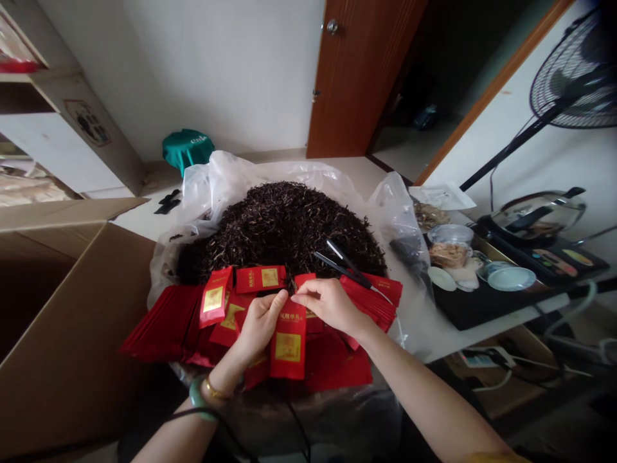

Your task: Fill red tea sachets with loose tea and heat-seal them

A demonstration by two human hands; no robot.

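Note:
My left hand (263, 318) is closed on a red tea packet (288, 344) with a gold square label, thumb near its top edge. Thumb and fingers of my right hand (328, 303) are pinched together at that same edge, touching the packet; the exact grip is partly hidden. Behind both hands rises a heap of dark, twisted tea leaves (294, 218) on a clear plastic sheet (400, 215). More red packets (260, 279) lie around my hands. A black two-armed tool (344, 265) with a pale cord rests just beyond my right hand.
Rows of stacked red packets (161, 325) lie on the left. An open cardboard box (91, 321) stands further left. On the right, a side table holds a glass kettle (535, 215), a plastic jar (450, 244) and a white bowl (511, 278). A standing fan (573, 80) is behind.

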